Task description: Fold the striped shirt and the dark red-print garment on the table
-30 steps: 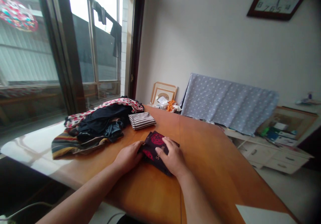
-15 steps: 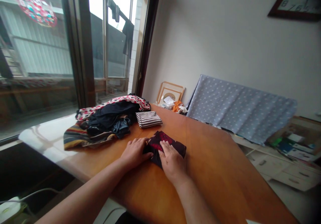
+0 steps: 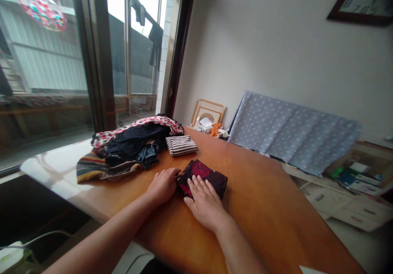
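A dark folded garment with a red pattern (image 3: 216, 180) lies on the wooden table in front of me. My right hand (image 3: 204, 202) rests flat on top of it, fingers stretched out. At the garment's left edge, my left hand (image 3: 162, 187) has its fingers together and curled onto the cloth; its thumb is hidden. Just beyond sits a folded striped cloth (image 3: 181, 145), brown and white. To the left is a loose heap with a black garment (image 3: 127, 143), a red, black and white patterned cloth (image 3: 155, 120) and a multicoloured striped cloth (image 3: 98, 169).
The table (image 3: 260, 208) runs to an angled right edge. Beyond stand a white drawer cabinet (image 3: 353, 214) and a grey-blue dotted cover (image 3: 294, 131). A window (image 3: 46, 61) is at left. Wooden frames (image 3: 208, 106) lean against the wall.
My right hand has slid left and nearer to me across the garment, showing more of its red pattern. The left hand stays at the left edge, its thumb now out of sight.
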The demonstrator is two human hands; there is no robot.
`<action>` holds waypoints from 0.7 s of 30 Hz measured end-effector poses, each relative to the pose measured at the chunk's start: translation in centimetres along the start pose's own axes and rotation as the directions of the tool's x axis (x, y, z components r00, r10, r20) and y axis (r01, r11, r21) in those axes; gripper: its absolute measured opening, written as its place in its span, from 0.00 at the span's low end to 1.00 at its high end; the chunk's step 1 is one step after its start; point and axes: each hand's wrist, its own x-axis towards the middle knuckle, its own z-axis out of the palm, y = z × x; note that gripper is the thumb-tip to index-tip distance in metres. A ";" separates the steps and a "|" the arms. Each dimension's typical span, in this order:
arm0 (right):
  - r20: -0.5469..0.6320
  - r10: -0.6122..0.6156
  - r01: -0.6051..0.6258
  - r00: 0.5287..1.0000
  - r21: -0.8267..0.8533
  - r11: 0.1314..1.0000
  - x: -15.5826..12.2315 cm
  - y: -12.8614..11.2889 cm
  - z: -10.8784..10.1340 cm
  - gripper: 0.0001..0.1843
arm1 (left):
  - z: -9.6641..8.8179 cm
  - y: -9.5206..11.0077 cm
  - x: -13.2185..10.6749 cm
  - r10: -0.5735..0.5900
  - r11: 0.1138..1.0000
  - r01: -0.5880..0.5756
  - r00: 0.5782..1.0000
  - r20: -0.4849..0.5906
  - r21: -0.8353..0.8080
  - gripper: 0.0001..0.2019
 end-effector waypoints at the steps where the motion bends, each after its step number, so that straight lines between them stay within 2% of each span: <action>1: 0.006 0.004 -0.004 1.000 0.002 1.000 0.0 -0.1 0.0 0.37 | 0.0 -0.2 0.1 0.005 0.999 -0.006 1.000 -0.030 -0.035 0.20; 4: 0.017 0.008 -0.009 1.000 0.021 1.000 0.0 -0.1 -0.1 0.37 | -0.5 0.1 0.6 0.057 0.991 -0.071 0.991 -0.123 -0.113 0.19; 7: 0.007 0.006 -0.007 1.000 0.049 0.999 0.0 0.1 -0.1 0.36 | -1.3 2.1 1.5 0.132 0.978 -0.151 0.983 -0.129 -0.147 0.17; 10: -0.025 -0.011 0.013 1.000 0.084 0.996 -0.1 0.1 0.0 0.37 | -1.3 4.8 2.7 0.218 0.960 -0.219 0.976 -0.025 -0.173 0.18; 13: -0.114 -0.054 0.071 0.992 0.151 0.986 -0.1 0.1 -0.3 0.38 | 0.2 6.2 3.7 0.275 0.952 -0.258 0.957 0.090 -0.164 0.24; 14: -0.157 -0.072 0.102 0.985 0.190 0.976 -0.1 0.2 -0.5 0.36 | 0.9 6.2 3.9 0.274 0.955 -0.254 0.953 0.127 -0.152 0.26; 16: -0.252 -0.075 0.153 0.965 0.308 0.939 -0.1 0.8 -0.9 0.25 | 2.0 5.8 4.2 0.243 0.967 -0.222 0.951 0.192 -0.121 0.30; 17: -0.306 -0.035 0.155 0.951 0.378 0.913 0.0 1.4 -1.1 0.21 | 2.5 5.5 4.3 0.227 0.972 -0.208 0.949 0.219 -0.107 0.31; 19: -0.414 0.161 0.079 0.896 0.506 0.859 0.1 2.9 -1.4 0.19 | 2.8 5.0 4.3 0.220 0.975 -0.206 0.938 0.267 -0.081 0.34; 21: -0.478 0.420 -0.071 0.771 0.592 0.803 0.2 5.0 -1.6 0.19 | 2.8 4.9 4.2 0.218 0.976 -0.215 0.926 0.308 -0.043 0.36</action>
